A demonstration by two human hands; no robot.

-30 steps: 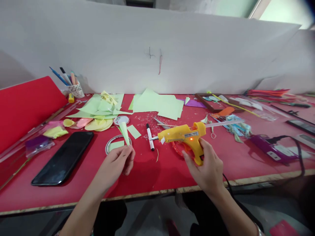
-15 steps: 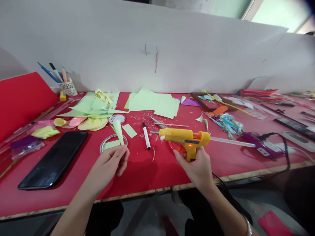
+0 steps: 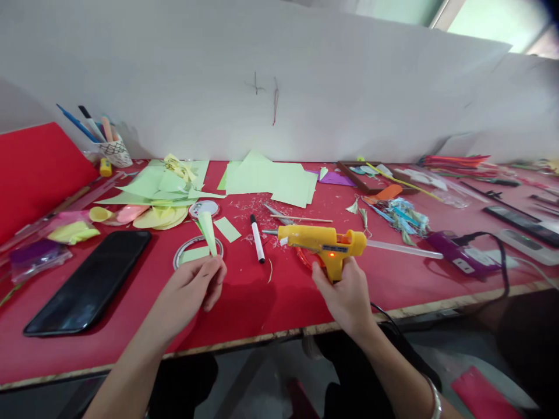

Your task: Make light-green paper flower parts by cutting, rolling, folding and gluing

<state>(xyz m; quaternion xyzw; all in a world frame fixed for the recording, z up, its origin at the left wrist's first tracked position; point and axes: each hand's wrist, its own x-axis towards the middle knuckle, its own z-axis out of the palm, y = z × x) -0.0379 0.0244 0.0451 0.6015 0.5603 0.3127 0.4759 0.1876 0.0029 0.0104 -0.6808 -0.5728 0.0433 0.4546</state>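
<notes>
Between the thumb and fingers of my left hand (image 3: 198, 285), a pale green paper cone (image 3: 208, 231) is pinched, its wide end up. Behind it lies a roll of tape (image 3: 177, 256) with a pale green paper piece inside its ring. My right hand (image 3: 347, 297) is wrapped round the handle of a yellow glue gun (image 3: 323, 238), whose nozzle points left. The gun's orange light is lit, and a clear glue stick (image 3: 404, 249) sticks out of its back. A white marker (image 3: 257, 240) with black ends lies on the red table between my hands.
A black phone (image 3: 89, 282) lies at the left. Green paper sheets (image 3: 266, 177) are spread at the back near a cup of pens (image 3: 114, 152). A wooden stick (image 3: 301, 219) lies beyond the gun. Tassels (image 3: 399, 215) and a purple power strip (image 3: 460, 253) are at the right.
The whole view has shifted slightly, so most things sit a little further left. The glue gun has moved slightly left; both hands keep their holds.
</notes>
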